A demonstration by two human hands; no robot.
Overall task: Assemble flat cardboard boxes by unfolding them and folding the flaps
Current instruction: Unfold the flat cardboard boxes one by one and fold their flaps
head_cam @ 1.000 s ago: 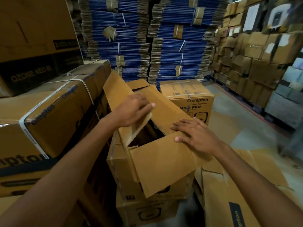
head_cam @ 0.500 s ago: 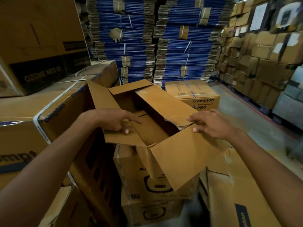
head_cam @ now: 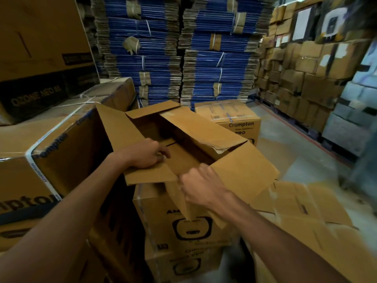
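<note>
A brown cardboard box (head_cam: 204,131) sits opened out in front of me, its end facing up with all flaps spread. My left hand (head_cam: 145,156) grips the near-left flap (head_cam: 146,175), fingers curled over its inner edge. My right hand (head_cam: 201,185) holds the narrow near flap (head_cam: 179,199) that hangs down toward me. The large right flap (head_cam: 244,176) sticks out to the right, and a long left flap (head_cam: 116,127) stands up at the left. The box rests on a printed carton (head_cam: 163,221).
Strapped Crompton cartons (head_cam: 40,160) stand close on the left. A sealed Crompton carton (head_cam: 234,119) sits beyond the box. Flat cardboard blanks (head_cam: 306,217) lie at the right. Bundled blue flat boxes (head_cam: 183,58) rise behind. Stacked cartons (head_cam: 306,68) line the right wall, with bare floor (head_cam: 295,156) between.
My right hand has left the right flap's far edge and come to the near flap in the middle. My left hand stays on the near-left flap. The box has spread wider.
</note>
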